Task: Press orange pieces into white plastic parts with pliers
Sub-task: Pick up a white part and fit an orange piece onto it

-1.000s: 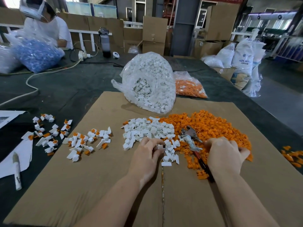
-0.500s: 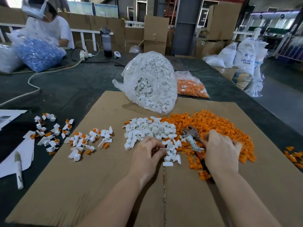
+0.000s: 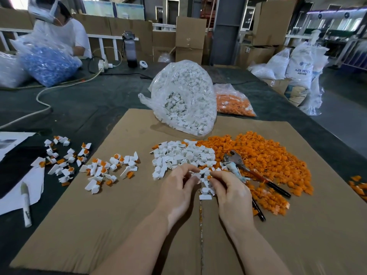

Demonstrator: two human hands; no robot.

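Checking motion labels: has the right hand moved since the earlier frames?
Yes. The right hand left the orange pile, crossing leftward past the pliers toward the left hand.

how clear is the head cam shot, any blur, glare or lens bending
Head view: sharp at the centre, where the left hand and right hand meet over the white parts; forearms smear toward the bottom edge. Wide-angle bending curves the cardboard sheet and tilts the far boxes. Daylight blows out the top left windows; the clear bag of white parts shows soft sheen; shadows are faint.
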